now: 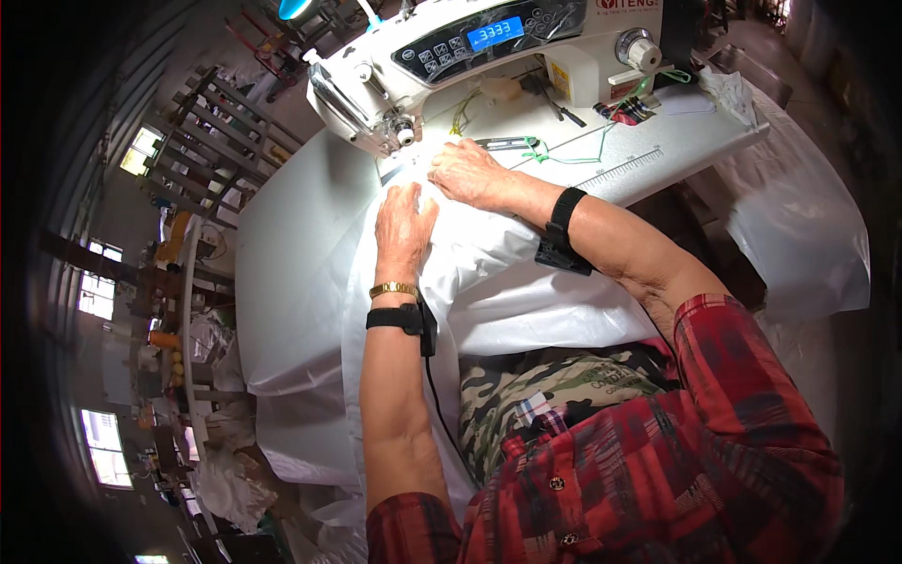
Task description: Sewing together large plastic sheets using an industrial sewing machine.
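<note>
A white sewing machine stands across the top, its lit needle area glaring bright. Just in front of the needle, my left hand is closed with curled fingers on a shiny white sheet, fabric or plastic. To its right and slightly farther off, my right hand is also closed, fingers bunched on the sheet's edge close to the presser foot. Glare hides the fingertips and the seam. The sheet runs under both wrists, over the table's front edge and down across my lap.
Behind my right hand lie thread snips tied with green cord. A dark tool rests under the machine arm. A ruler scale marks the tabletop. Clear plastic sheeting hangs at right; a slatted wooden rack stands left.
</note>
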`<state>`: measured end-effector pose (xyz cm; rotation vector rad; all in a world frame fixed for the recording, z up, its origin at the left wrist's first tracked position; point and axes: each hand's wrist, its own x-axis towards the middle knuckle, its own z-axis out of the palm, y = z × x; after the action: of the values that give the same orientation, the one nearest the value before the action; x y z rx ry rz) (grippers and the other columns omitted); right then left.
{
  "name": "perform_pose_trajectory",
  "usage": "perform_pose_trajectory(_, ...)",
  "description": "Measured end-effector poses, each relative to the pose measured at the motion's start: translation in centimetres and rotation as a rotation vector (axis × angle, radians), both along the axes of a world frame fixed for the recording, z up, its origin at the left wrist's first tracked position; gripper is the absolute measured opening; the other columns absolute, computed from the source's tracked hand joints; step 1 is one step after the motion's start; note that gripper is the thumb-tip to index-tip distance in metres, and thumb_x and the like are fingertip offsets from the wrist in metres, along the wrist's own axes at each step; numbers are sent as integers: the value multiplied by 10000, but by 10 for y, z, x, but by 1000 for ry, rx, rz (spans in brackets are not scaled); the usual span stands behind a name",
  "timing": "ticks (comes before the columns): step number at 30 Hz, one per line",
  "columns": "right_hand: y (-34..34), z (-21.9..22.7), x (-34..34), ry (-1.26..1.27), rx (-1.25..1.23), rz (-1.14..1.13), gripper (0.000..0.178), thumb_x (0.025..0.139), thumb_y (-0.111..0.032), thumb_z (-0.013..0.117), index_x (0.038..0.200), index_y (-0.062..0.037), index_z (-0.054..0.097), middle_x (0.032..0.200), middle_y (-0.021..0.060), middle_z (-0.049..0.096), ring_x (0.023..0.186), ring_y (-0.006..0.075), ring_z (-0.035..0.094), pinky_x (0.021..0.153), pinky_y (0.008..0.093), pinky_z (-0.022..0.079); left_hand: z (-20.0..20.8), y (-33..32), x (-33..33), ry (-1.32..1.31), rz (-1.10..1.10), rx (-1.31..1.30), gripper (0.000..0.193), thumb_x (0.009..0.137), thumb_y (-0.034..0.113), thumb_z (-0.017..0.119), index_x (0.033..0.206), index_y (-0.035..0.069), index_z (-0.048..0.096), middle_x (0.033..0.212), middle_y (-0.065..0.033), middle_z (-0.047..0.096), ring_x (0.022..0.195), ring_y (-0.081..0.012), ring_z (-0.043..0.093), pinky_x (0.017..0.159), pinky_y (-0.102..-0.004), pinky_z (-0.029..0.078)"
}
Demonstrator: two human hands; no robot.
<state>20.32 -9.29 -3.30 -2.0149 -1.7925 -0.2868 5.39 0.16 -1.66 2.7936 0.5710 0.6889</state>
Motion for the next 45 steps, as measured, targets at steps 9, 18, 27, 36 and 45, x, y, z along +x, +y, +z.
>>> perform_pose_trajectory(9, 0, 21, 8, 620, 132, -62, 265, 902, -253, 547, 954, -43, 701, 918, 190, 685, 879, 318, 652, 793, 440, 485, -6, 6, 8, -59, -1, -16, 292, 810, 227, 635, 1019, 25, 656, 964, -185, 614, 911, -362, 605, 817, -451, 493)
perform_pose_trajectory(18, 22, 9, 13, 940, 422, -26, 264, 910, -197, 572, 978, 18, 709, 738, 136, 671, 674, 141, 582, 660, 331, 477, -12, 8, 6, -116, -25, 45, 270, 804, 184, 616, 1008, 9, 640, 950, -187, 600, 909, -378, 588, 825, -466, 482)
perform_pose_trajectory(27, 23, 8, 16, 944, 419, -60, 281, 918, -252, 581, 956, -11, 720, 707, 137, 645, 665, 170, 572, 660, 358, 465, -14, 1, -1, -78, -41, 30, 250, 828, 109, 541, 1048, 13, 612, 987, -191, 595, 925, -378, 594, 837, -447, 487)
perform_pose_trajectory(36, 18, 7, 14, 933, 434, -71, 314, 920, -309, 586, 935, -25, 720, 707, 176, 652, 633, 238, 586, 652, 401, 463, -12, -6, -9, -97, -65, 21, 276, 824, 98, 525, 1076, 18, 606, 997, -197, 597, 948, -389, 592, 853, -455, 483)
perform_pose_trajectory(45, 23, 6, 13, 831, 364, -92, 346, 926, -322, 566, 881, -7, 703, 736, 215, 651, 659, 333, 617, 663, 431, 472, -7, 10, 2, -3, -18, 16, 292, 840, 143, 509, 1077, -2, 599, 1011, -217, 597, 944, -398, 583, 853, -463, 476)
